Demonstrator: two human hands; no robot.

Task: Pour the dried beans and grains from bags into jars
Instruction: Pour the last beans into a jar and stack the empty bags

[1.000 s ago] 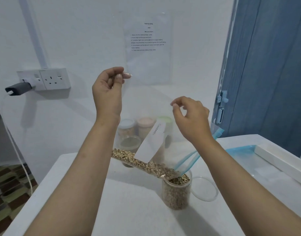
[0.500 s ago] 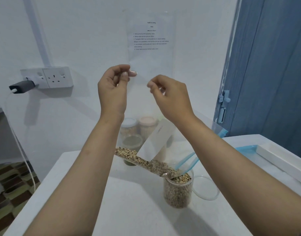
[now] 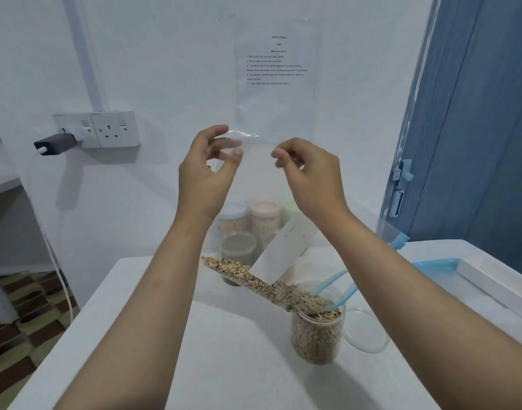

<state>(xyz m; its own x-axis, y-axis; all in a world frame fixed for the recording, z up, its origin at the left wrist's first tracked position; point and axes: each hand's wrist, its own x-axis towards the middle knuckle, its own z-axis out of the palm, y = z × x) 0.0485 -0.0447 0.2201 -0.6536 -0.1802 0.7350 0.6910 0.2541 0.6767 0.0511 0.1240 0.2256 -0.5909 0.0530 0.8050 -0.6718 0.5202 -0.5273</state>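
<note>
- Hands are up in the middle of the frame, both raised high over the white table [image 3: 153, 335].
- Left hand [image 3: 205, 173] has its fingers curled, with the thumb and fingertips a little apart. A crinkled corner of the clear bag [image 3: 245, 137] sits by its top fingers. I cannot tell if the fingers really squeeze the plastic or only touch it.
- Right hand [image 3: 308, 173] is curled too. Its thumb and first finger are pressed together in a pinch near the top edge of the bag. The plastic there is too see-through to be sure it is caught between them.
- Clear bag hangs down from the hands, tilted, with its blue zip mouth [image 3: 336, 287] low and to the right.
- Beans [image 3: 239, 269] lie in a line along the low edge of the bag, sloping down to the right.
- A white label [image 3: 282, 253] is on the bag, tilted, in the middle of the frame.
- The bag's mouth sits in the top of an open jar [image 3: 316, 335] at the lower right of the middle. This jar is almost full of beans.
- A clear lid [image 3: 369, 332] lies flat on the table, just beside the jar on its right.
- More jars with lids [image 3: 255, 217] stand at the back of the table, seen through the bag.
- A paper sheet [image 3: 277, 60] with small print is on the wall at the top.
- A wall socket [image 3: 113, 128] with a dark plug is at the upper left.
</note>
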